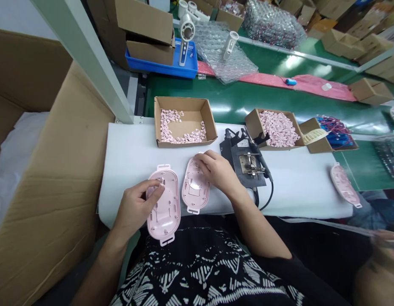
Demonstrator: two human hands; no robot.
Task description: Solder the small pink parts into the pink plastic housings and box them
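Two pale pink plastic shells lie side by side at the near edge of the white work surface. Over the left shell, my left hand pinches a small pink plastic piece between thumb and forefinger, near the shell's upper end. My right hand rests at the upper end of the right shell, its fingers bent and together against it. What those fingertips hold, if anything, is hidden. Both shells show posts and ribs on their inner side.
A cardboard tray of small pink pieces stands behind the shells. To the right are a black soldering-iron stand, a fuller box of pink pieces and another pink shell. A large carton flanks the left; a person sits at far right.
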